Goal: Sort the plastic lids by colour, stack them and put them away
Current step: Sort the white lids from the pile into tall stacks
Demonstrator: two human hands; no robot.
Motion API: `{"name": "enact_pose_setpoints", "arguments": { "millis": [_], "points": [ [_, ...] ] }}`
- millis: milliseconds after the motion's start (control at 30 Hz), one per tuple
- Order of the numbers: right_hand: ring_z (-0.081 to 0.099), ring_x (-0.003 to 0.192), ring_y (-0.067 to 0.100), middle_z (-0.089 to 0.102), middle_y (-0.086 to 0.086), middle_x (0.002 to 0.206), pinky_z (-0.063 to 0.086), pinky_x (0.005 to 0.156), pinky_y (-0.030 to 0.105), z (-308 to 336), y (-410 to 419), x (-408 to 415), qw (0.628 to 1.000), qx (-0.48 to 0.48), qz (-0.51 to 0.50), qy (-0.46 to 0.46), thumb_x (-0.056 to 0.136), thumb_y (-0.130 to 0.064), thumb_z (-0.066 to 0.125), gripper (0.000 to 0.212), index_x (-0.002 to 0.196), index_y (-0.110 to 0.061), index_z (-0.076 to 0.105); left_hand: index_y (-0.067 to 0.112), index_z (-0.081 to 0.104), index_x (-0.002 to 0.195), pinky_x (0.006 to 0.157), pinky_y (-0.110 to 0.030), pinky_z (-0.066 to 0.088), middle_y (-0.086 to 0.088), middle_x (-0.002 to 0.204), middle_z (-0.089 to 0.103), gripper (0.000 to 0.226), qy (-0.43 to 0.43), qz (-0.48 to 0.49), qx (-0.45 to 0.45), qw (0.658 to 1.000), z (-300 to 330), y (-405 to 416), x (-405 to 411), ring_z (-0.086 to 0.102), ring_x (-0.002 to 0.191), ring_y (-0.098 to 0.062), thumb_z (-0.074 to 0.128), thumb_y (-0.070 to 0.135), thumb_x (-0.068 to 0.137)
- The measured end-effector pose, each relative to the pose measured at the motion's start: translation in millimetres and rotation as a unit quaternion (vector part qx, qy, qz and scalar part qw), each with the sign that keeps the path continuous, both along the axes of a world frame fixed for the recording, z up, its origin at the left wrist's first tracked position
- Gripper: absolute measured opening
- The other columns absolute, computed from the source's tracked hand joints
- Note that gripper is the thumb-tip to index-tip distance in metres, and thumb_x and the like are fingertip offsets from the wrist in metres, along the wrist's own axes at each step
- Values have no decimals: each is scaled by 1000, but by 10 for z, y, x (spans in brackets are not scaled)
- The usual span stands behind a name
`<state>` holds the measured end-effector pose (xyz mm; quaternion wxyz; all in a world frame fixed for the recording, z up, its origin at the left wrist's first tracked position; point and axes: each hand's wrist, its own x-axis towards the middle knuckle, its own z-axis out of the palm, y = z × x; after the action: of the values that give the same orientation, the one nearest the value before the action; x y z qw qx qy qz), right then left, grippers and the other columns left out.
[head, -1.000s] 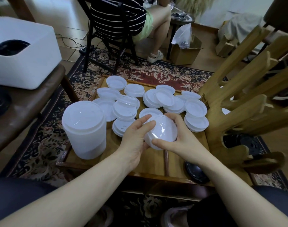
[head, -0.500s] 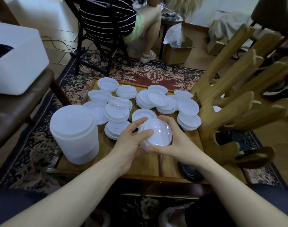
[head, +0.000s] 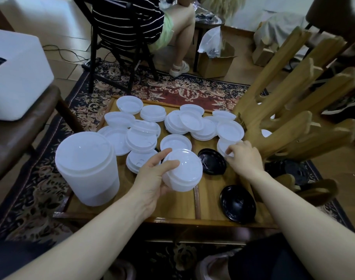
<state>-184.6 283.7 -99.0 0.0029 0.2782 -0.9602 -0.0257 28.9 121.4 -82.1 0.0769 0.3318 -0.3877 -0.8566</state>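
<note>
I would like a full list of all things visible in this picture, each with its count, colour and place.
tall lid stack: one, white, table's near left
held lid stack: one, white with clear top, in left hand, above table centre
loose lids: many, exact count unclear, white, spread over far half of table
black lids: two on table, centre right and near right edge
table: one, wooden, low
wooden rack: one, right of table
white box: one, far left
seated person: one, beyond table
cardboard box: one, brown, floor
left hand: grips held stack
right hand: fingers on a white lid at right
</note>
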Motion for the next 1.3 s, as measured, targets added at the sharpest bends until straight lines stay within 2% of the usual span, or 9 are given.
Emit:
{"name": "enact_pose_setpoints", "arguments": {
  "millis": [133, 333, 433, 500, 700, 800, 1000, 1167, 1300],
  "points": [
    [51, 109, 25, 67, 4, 108, 39, 82, 38, 53, 7, 81, 999, -36, -3, 8, 96, -25, 55, 18, 103, -16, 68, 30, 67, 119, 67, -35, 58, -6, 131, 62, 42, -10, 4, 3, 1000, -14, -15, -9, 61, 116, -32, 73, 9, 83],
    [61, 87, 18, 66, -5, 88, 49, 78, 36, 474, 13, 363, 959, -238, -70, -137, 92, -25, 61, 10, 92, -17, 66, 30, 66, 121, 72, -37, 58, -7, 132, 60, 42, -11, 1, -6, 1000, 7, -11, -19, 60, 116, -31, 72, 10, 85],
    [57, 76, 12, 62, -3, 79, 46, 68, 23, 710, 33, 531, 860, -430, -121, -246, 91, -14, 64, 9, 83, -17, 64, 31, 65, 123, 74, -35, 57, -6, 134, 58, 43, -8, -4, -15, 1000, 19, 0, -15, 59, 118, -31, 72, 13, 85],
    [58, 75, 13, 63, 0, 80, 49, 67, 24, 821, 44, 635, 784, -508, -143, -327, 93, -13, 63, 8, 85, -15, 64, 32, 65, 121, 75, -36, 57, -6, 135, 58, 42, -7, -6, -17, 1000, 27, 7, -19, 58, 119, -31, 72, 13, 84],
    [66, 75, 14, 71, 3, 88, 57, 63, 26, 819, 89, 795, 579, -615, -156, -512, 95, -12, 55, 12, 105, -10, 62, 32, 62, 123, 78, -38, 58, -4, 134, 59, 42, -4, 1, -19, 1000, 5, 35, -25, 60, 116, -28, 72, 14, 86],
    [70, 78, 14, 73, 4, 96, 59, 66, 26, 753, 53, 862, 521, -631, -143, -557, 95, -9, 54, 27, 122, -7, 57, 31, 61, 127, 90, -44, 57, -3, 136, 60, 45, 5, 12, -15, 1000, -10, 49, -25, 61, 117, -27, 75, 19, 85],
    [71, 85, 23, 70, 13, 103, 61, 70, 32, 685, -132, 1019, 542, -604, -88, -577, 82, 2, 62, 53, 133, -2, 48, 29, 58, 133, 82, -38, 58, -3, 131, 65, 79, 35, 49, -4, 998, 42, 73, -26, 67, 113, -23, 81, 41, 58],
    [68, 79, 25, 69, 13, 95, 59, 66, 32, 733, -135, 1045, 664, -513, 9, -544, 73, 0, 70, 71, 134, -27, 47, 27, 59, 134, 81, -39, 58, 0, 128, 67, 85, 46, 57, 6, 997, 75, 61, -16, 66, 114, -23, 82, 44, 54],
    [65, 69, 19, 69, 6, 85, 54, 58, 26, 714, -119, 1052, 739, -451, 37, -499, 68, -8, 79, 72, 129, -32, 48, 30, 62, 129, 87, -43, 58, -1, 126, 68, 78, 26, 45, -6, 999, 73, 61, -12, 66, 113, -25, 82, 40, 54]
  ]
}}
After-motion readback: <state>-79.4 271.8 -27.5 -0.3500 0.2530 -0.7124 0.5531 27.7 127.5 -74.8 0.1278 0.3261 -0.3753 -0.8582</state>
